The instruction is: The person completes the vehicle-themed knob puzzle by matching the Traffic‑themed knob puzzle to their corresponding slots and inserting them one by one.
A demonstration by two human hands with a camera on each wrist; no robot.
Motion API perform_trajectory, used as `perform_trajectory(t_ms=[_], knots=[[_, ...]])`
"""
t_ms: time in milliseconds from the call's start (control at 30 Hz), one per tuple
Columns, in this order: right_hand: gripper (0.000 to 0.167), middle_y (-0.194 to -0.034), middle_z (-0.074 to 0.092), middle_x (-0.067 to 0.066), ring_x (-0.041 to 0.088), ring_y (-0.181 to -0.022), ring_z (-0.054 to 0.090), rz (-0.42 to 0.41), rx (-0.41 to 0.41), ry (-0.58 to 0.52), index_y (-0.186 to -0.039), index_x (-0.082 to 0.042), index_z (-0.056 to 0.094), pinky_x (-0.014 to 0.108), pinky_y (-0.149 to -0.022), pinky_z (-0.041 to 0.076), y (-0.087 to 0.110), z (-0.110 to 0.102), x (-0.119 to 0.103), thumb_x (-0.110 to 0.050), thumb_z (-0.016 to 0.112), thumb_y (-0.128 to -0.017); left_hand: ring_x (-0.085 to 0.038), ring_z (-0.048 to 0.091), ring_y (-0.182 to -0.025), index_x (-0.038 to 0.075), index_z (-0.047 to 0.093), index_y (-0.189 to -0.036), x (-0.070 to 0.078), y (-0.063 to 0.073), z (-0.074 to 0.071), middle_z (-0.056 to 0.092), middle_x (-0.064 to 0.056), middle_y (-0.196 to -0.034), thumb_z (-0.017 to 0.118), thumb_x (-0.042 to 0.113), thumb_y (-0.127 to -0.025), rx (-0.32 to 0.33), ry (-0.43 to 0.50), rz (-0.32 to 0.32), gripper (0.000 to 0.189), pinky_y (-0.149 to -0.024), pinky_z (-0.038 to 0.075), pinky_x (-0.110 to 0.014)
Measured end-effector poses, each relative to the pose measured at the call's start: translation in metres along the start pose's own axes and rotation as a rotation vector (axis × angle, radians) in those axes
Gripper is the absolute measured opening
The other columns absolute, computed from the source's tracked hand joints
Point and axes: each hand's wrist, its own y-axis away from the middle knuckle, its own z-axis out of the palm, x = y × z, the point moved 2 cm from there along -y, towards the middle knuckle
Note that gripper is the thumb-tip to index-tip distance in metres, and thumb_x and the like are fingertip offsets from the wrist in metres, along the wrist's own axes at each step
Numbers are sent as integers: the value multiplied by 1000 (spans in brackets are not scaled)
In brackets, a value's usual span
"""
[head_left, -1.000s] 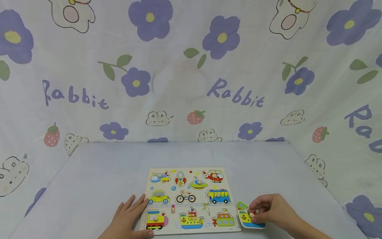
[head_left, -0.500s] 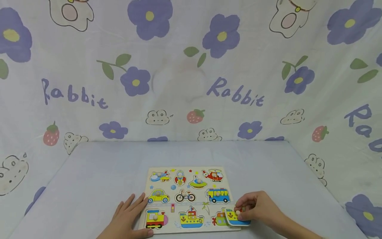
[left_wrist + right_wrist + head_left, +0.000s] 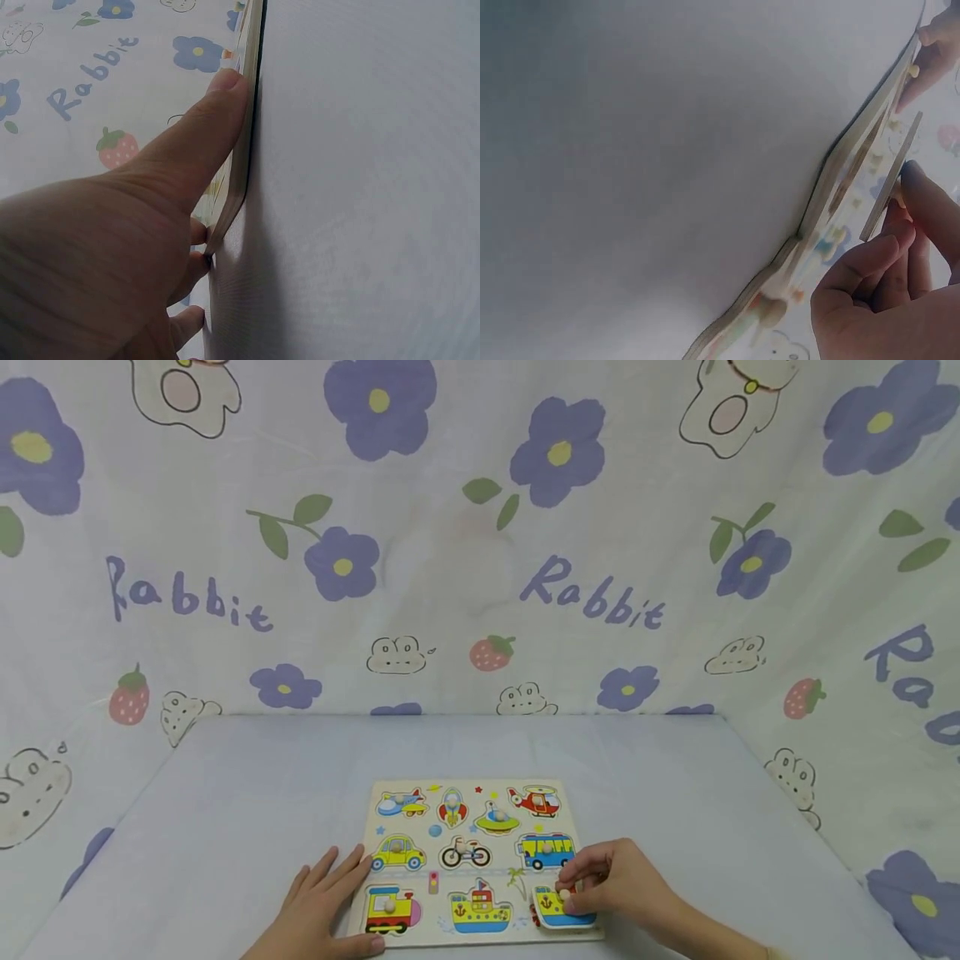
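Note:
A wooden knob puzzle board [image 3: 437, 914] with vehicle pictures lies flat on the table. My left hand [image 3: 318, 906] rests at its lower left corner, fingers straight along the left edge, thumb on the front edge. Between thumb and fingertips my right hand [image 3: 630, 883] pinches the knob of a yellow and blue ship puzzle piece [image 3: 550, 907]. The right wrist view shows that piece [image 3: 892, 176] raised and tilted above the board. It overlaps the submarine picture at the board's lower right in the head view. A knobless ship picture [image 3: 480, 917] shows in the bottom row's middle.
Knobbed pieces sit in the board, among them a train [image 3: 390, 912], a car [image 3: 397, 853], a bus [image 3: 546, 852] and a helicopter [image 3: 536, 802]. Beside the board in the right wrist view lies a loose knobbed piece [image 3: 739, 326]. Patterned cloth [image 3: 450, 568] hangs behind the table.
My right hand has carried the ship piece leftward from beside the board to over its lower right corner. The green loose piece seen earlier is now hidden in the head view. My left hand stays put.

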Motion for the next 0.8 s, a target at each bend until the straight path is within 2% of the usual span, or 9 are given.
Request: perform_trajectory(t_ms=[300,567,800], knots=[[27,-82,72,5,15,-63,53,-25,27,-12,-89,-5,75,19,-52,43,-8,24,-15,-11,91,-68,-40,15,-145,13,47,-148,0,-2,1,36,-5,-155,76,72,-64,3,-8,-7,107,-111,3,-68],[27,-78,71,6,13,-59,52,-52,-8,-54,-86,-5,76,19,-51,43,-17,46,-24,-7,92,-65,-39,13,-145,14,46,-148,-2,-2,0,35,-3,-156,77,71,-62,1,4,-15,108,-111,0,-67],[26,-82,73,7,15,-68,64,-23,-24,-103,-87,-4,75,22,-59,51,-24,66,-28,-3,90,-66,-39,13,-145,13,46,-148,-2,-2,1,35,-4,-156,77,71,-62,3,9,-7,108,-112,1,-67]])
